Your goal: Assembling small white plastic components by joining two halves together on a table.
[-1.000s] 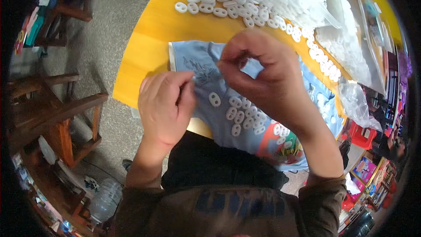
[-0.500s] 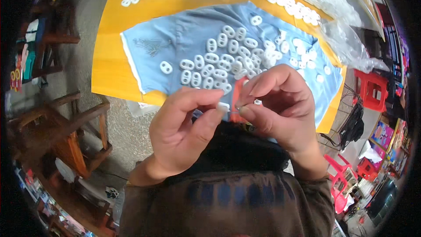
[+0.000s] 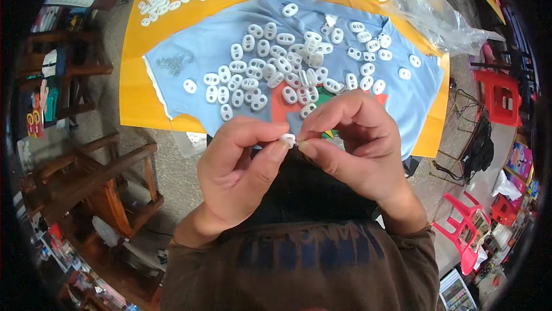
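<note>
One small white plastic piece point(image 3: 287, 138) pinched between both hands, close to the chest, just below the table edge. Left hand point(image 3: 241, 176) thumb and fingers clamped on it; right hand point(image 3: 356, 141) fingertips closed on its other end. Beyond: one light blue cloth point(image 3: 402, 101) on one yellow table point(image 3: 135, 101), carrying several dozen loose white oval pieces point(image 3: 276, 66), too many to count. One small heap of thin metal pins point(image 3: 172, 64) on the cloth's left. Clear plastic bag point(image 3: 437, 15) upper right, contents unclear.

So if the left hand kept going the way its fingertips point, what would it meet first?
The left hand points right, toward the right hand. It would press first into the small white piece pinched between both hands, then the right hand's fingertips just behind. Depth is unclear, but they look practically touching.
</note>
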Available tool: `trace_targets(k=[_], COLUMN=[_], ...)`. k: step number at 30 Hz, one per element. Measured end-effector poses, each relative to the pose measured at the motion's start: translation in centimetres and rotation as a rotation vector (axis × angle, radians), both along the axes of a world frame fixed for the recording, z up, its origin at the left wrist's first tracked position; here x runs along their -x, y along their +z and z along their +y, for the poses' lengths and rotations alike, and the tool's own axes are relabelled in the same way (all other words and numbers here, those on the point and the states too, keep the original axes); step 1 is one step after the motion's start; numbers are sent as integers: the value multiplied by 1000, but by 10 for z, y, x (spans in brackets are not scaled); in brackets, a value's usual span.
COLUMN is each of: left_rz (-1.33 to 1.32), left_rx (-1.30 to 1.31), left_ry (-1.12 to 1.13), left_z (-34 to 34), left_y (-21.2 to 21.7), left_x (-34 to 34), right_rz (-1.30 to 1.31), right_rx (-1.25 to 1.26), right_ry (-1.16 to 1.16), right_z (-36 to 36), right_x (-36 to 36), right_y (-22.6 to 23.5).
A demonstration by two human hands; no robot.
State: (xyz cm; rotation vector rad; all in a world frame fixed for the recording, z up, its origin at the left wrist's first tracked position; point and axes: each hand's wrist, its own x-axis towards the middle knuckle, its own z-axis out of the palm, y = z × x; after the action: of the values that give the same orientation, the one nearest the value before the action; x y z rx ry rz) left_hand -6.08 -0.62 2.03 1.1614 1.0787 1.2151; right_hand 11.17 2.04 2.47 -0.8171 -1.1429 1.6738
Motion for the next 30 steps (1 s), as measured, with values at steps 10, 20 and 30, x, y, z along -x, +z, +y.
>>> trace_targets(k=[10, 20, 30], left_rz=[46, 67, 138], left_rx=[-45, -56, -55], left_ry=[1, 8, -2], left_z=[2, 6, 6], left_y=[-3, -6, -6], left_x=[-1, 1, 4], right_rz=[-254, -274, -514], right_rx=[-188, -194, -657], right_ry=[-4, 0, -122], right_z=[-2, 3, 8], right_x=[-4, 0, 6], right_y=[0, -1, 0])
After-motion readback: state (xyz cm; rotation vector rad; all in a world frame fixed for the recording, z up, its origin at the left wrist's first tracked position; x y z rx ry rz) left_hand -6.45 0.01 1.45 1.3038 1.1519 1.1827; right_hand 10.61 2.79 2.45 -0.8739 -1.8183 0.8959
